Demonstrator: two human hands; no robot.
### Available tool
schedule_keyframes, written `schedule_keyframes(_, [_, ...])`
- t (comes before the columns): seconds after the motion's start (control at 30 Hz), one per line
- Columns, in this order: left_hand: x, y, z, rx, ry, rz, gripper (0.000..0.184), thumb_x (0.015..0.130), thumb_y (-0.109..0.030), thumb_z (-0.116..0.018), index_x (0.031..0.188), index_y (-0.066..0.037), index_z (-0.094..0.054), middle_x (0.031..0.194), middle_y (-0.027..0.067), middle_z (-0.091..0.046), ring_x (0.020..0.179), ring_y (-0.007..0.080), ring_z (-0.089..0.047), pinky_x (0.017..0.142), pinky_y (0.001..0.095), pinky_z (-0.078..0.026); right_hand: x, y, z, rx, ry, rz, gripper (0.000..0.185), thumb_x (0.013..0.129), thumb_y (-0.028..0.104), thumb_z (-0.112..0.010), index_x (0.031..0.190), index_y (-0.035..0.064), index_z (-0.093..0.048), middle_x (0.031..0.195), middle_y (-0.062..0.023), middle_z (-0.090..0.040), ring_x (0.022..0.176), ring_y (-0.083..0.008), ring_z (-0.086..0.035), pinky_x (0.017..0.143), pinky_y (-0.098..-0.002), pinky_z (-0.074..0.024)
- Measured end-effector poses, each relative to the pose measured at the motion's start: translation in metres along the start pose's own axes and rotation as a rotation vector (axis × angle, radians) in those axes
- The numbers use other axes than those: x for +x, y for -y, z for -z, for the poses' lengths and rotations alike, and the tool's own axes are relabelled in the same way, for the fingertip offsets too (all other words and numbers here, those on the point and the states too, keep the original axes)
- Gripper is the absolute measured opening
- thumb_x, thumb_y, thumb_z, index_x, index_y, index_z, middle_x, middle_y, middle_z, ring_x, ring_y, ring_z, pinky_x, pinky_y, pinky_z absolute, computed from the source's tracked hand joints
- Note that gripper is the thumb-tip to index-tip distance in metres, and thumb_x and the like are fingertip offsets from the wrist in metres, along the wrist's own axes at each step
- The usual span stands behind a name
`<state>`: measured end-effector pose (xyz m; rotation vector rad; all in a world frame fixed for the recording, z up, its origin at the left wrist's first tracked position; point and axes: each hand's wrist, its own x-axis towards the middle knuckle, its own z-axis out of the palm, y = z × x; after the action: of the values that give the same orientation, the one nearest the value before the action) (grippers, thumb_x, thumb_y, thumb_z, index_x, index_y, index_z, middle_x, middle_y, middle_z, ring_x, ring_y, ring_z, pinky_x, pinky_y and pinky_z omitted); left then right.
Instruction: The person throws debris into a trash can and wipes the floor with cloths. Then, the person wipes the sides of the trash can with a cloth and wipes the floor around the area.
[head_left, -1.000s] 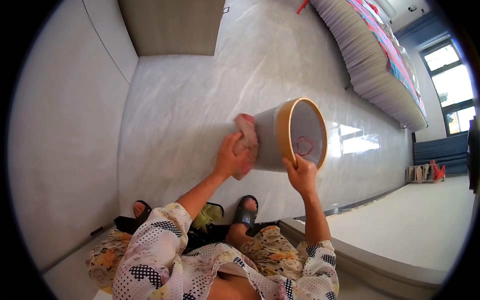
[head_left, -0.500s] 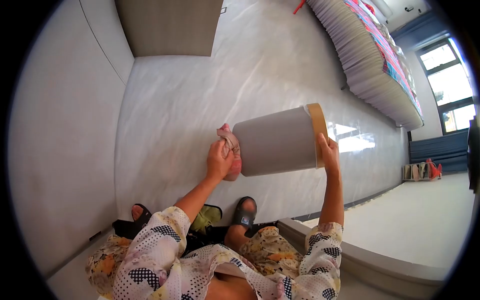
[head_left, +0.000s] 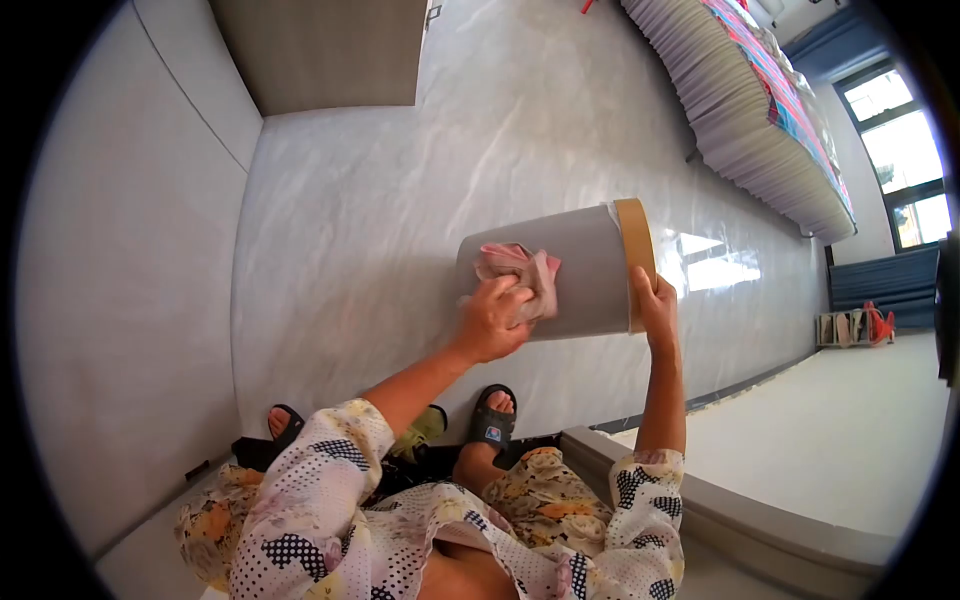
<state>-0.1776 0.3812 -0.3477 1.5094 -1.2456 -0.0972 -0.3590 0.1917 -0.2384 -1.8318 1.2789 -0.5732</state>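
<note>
A grey bin (head_left: 585,285) with a tan rim (head_left: 634,240) lies on its side in the air above the floor, its mouth facing right. My right hand (head_left: 655,308) grips the rim, thumb on the outside and the other fingers hidden behind it. Bunched under the fingers of my left hand (head_left: 493,320), a pink and beige cloth (head_left: 530,272) is pressed to the bin's side wall, near its base. The inside of the bin is turned out of sight.
Glossy marbled floor (head_left: 350,220) spreads around the bin. A bed (head_left: 720,130) with a pleated skirt stands at the upper right, a brown cabinet (head_left: 330,55) at the upper left. A shoe rack (head_left: 845,328) is at the right. Below are sandalled feet and a green item (head_left: 424,428).
The bin has turned so its mouth no longer faces the camera. My left hand has moved the cloth from the base onto the side wall. My right hand still holds the rim.
</note>
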Motion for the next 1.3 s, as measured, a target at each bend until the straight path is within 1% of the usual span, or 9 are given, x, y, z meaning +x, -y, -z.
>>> schedule_keyframes(0.23, [-0.017,0.073,0.026,0.17,-0.122,0.226,0.038,0.069,-0.009,-0.069,0.106,-0.009,-0.061,0.107,0.0132,-0.056,0.1,0.0336,-0.057,0.083,0.0432,-0.049,-0.004,-0.003,-0.003,-0.024,-0.065,-0.025,0.047,0.088,0.043,-0.064,0.081,-0.0035,-0.063,0.066,-0.0035,-0.057,0.064,-0.0106,-0.05,0.058,-0.0294,-0.0436])
schedule_keyframes(0.43, [0.02,0.009,0.01,0.137,-0.033,-0.04,0.041,0.068,-0.008,-0.071,0.108,-0.009,-0.06,0.107,0.0145,-0.056,0.1,0.0348,-0.055,0.087,0.0434,-0.048,-0.002,0.013,-0.022,-0.188,0.004,0.102,0.05,0.087,0.044,-0.066,0.07,-0.0026,-0.058,0.056,-0.0029,-0.05,0.055,-0.0113,-0.044,0.05,-0.0326,-0.04])
schedule_keyframes(0.63, [0.022,0.026,0.002,0.138,-0.088,-0.017,0.039,0.07,-0.008,-0.07,0.108,-0.009,-0.062,0.116,0.0152,-0.057,0.109,0.0367,-0.055,0.091,0.0436,-0.048,-0.014,0.017,-0.022,-0.111,-0.029,0.079,0.047,0.086,0.04,-0.069,0.07,-0.0035,-0.057,0.055,-0.0052,-0.046,0.055,-0.0108,-0.042,0.049,-0.0322,-0.0384])
schedule_keyframes(0.7, [0.008,0.07,0.011,0.138,-0.154,0.119,0.037,0.072,-0.01,-0.068,0.108,-0.009,-0.061,0.109,0.0163,-0.058,0.104,0.0366,-0.056,0.089,0.0436,-0.048,-0.014,0.01,-0.02,-0.122,-0.036,0.084,0.045,0.087,0.038,-0.068,0.072,-0.0032,-0.058,0.054,-0.0048,-0.045,0.055,-0.0105,-0.042,0.049,-0.032,-0.0379])
schedule_keyframes(0.77, [-0.004,0.099,0.034,0.114,-0.135,0.47,0.036,0.074,-0.01,-0.066,0.109,-0.008,-0.061,0.105,0.0165,-0.06,0.102,0.0354,-0.058,0.09,0.0422,-0.048,-0.016,0.011,-0.019,-0.134,-0.016,0.118,0.042,0.087,0.036,-0.068,0.073,-0.0026,-0.06,0.054,-0.0048,-0.046,0.054,-0.011,-0.043,0.049,-0.0324,-0.038])
schedule_keyframes(0.87, [-0.016,0.1,0.053,0.304,0.051,0.562,0.036,0.074,-0.009,-0.066,0.109,-0.007,-0.061,0.104,0.016,-0.062,0.103,0.0345,-0.058,0.09,0.041,-0.048,-0.018,0.032,-0.026,-0.193,0.05,0.22,0.037,0.087,0.033,-0.068,0.075,-0.0013,-0.062,0.054,-0.0062,-0.05,0.051,-0.0144,-0.047,0.049,-0.034,-0.0395])
schedule_keyframes(1.03, [0.017,0.015,0.032,0.053,-0.101,0.094,0.041,0.07,-0.005,-0.068,0.11,-0.007,-0.059,0.112,0.0168,-0.059,0.105,0.0368,-0.057,0.09,0.0438,-0.048,-0.025,0.051,-0.042,-0.335,0.085,0.307,0.033,0.085,0.032,-0.071,0.077,0.0001,-0.065,0.055,-0.0125,-0.055,0.049,-0.0254,-0.053,0.051,-0.0375,-0.0425])
schedule_keyframes(1.23, [0.011,0.015,0.013,-0.063,-0.258,0.022,0.043,0.072,-0.006,-0.068,0.113,-0.007,-0.058,0.116,0.0171,-0.056,0.109,0.0375,-0.054,0.091,0.0438,-0.047,-0.042,0.031,-0.041,-0.287,0.064,0.425,0.03,0.082,0.029,-0.073,0.078,0.0011,-0.066,0.055,-0.0133,-0.055,0.048,-0.0294,-0.053,0.049,-0.0376,-0.0425])
schedule_keyframes(1.3, [-0.005,0.038,0.019,0.012,-0.187,0.143,0.043,0.073,-0.005,-0.068,0.114,-0.005,-0.057,0.115,0.0173,-0.058,0.108,0.0365,-0.056,0.092,0.0423,-0.047,-0.046,0.028,-0.049,-0.354,0.093,0.517,0.027,0.08,0.028,-0.074,0.072,0.0044,-0.064,0.057,-0.0131,-0.058,0.052,-0.032,-0.058,0.05,-0.0393,-0.0448])
